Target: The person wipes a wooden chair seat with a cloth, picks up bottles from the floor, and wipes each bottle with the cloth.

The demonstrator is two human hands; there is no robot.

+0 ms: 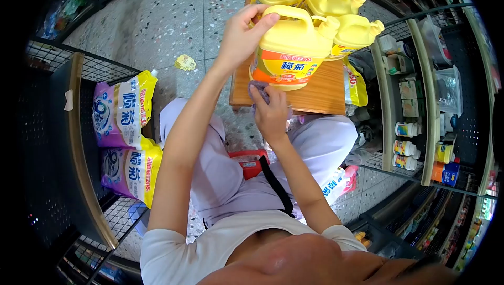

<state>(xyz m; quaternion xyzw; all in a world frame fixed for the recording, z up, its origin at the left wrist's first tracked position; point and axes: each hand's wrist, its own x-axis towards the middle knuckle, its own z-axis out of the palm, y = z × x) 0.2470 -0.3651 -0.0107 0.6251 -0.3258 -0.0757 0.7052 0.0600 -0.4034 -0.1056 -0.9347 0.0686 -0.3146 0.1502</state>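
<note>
1. A person seated in a shop aisle steadies a yellow front jug near the middle of a wooden chair, its orange label facing the sitter, presumably for easy reach.
2. The left hand has its grip closed around the left end of the jug's handle, thumb on the near side, apparently to stop the jug from sliding or tipping.
3. The right hand bunches a purple cloth in a narrow grip, laying it against the jug's lower left edge, a low hold that seems to suit that edge.
4. Three other yellow jugs cluster behind and to the right, perhaps set there to leave working room at the near edge.
</note>
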